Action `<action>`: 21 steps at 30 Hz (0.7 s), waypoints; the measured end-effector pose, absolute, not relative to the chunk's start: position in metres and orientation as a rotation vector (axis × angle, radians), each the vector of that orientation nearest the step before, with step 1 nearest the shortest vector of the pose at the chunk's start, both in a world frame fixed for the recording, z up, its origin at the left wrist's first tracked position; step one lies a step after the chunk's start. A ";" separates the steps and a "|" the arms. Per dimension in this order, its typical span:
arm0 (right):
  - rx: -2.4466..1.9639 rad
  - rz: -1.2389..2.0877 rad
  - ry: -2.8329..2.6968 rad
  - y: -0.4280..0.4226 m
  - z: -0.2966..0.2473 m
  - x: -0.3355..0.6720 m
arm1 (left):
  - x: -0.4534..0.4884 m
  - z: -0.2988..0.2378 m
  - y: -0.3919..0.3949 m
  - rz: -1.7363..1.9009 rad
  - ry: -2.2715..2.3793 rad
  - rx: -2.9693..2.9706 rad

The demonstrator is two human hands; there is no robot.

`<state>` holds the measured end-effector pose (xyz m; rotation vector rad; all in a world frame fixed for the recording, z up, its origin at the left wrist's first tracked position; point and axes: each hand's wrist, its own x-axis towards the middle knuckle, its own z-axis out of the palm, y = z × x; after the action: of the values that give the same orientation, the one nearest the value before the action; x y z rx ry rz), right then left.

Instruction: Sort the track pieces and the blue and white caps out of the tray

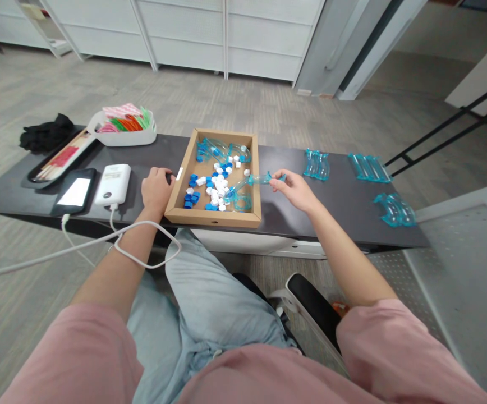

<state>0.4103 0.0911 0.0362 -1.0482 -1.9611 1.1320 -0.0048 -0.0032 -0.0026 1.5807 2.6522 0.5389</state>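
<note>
My right hand (290, 188) pinches one end of a clear blue curved plastic piece (261, 179), held over the right wall of a cardboard box (214, 219). The piece's other end reaches the similar pieces inside, and I cannot tell if they are joined. My left hand (156, 189) rests on the table by the box's left wall. Its fingers are curled, with something small and dark at the fingertips. White cubes (218, 184) and dark blue cubes (191, 198) lie loose in the box. More clear blue pieces (215, 150) lie at its far end.
On the dark table (285, 216), clear blue pieces lie in groups: one beyond my right hand (316, 164), two farther right (368, 168). To the left are a white power bank (113, 184), a phone (74, 192), a black tray (31, 178) and a white basket (128, 138). A white cable (100, 241) crosses my left forearm.
</note>
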 end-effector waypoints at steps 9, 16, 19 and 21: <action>-1.094 0.969 -1.887 0.087 0.038 0.417 | -0.003 0.001 -0.004 0.500 2.644 1.574; -1.178 0.793 -2.006 0.082 0.032 0.431 | -0.002 0.004 -0.007 0.515 2.609 1.580; -1.149 0.686 -2.066 0.077 0.028 0.442 | -0.003 0.005 -0.006 0.506 2.576 1.581; -1.160 0.590 -2.098 0.074 0.024 0.459 | -0.005 0.005 -0.006 0.484 2.573 1.573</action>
<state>0.4589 0.0742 0.0244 -1.1598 -2.0984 0.5903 -0.0047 -0.0057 0.0052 1.5727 2.5727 0.4845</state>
